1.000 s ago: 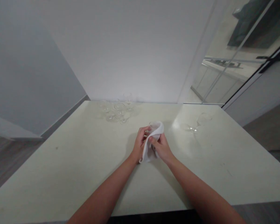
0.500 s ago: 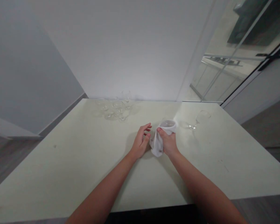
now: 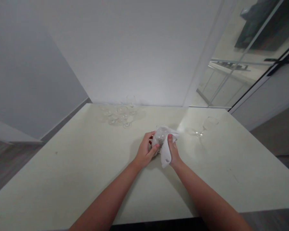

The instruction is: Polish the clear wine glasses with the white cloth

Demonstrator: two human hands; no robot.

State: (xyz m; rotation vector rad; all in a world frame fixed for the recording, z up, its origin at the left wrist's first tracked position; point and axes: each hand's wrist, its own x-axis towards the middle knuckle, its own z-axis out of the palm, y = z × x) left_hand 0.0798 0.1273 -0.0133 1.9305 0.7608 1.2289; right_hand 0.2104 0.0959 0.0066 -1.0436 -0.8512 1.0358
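Observation:
Between my hands, above the middle of the table, is a clear wine glass with a white cloth draped partly around its bowl. My left hand is closed around the glass's left side, thumb toward me. My right hand grips the cloth against the right side of the glass, with the thumb on top and a loose corner hanging toward me. The glass's stem and foot are mostly hidden by the fingers and cloth.
Several clear stemmed glasses stand grouped at the back left of the pale table. Another wine glass is at the right. A white wall rises behind the table, beside a glass-panelled door.
My left hand was open beside the cloth and has closed on the glass. The glass and cloth have moved slightly left, and my right hand has shifted its hold on the cloth.

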